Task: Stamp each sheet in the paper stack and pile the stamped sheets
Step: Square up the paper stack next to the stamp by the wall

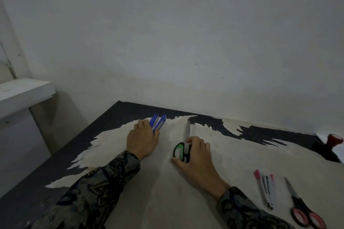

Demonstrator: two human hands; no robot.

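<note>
Gripping blue staplers in your left hand and green scissors in your right hand, leave the stamp far right of your fingers; take that light, rigid tool by its red knob.

stamp: half cut by right edge | red-handled scissors: handles clipped

Blue staplers and green-handled scissors are lying on the worn tabletop. Markers are lying just beside red-handled scissors.
</note>
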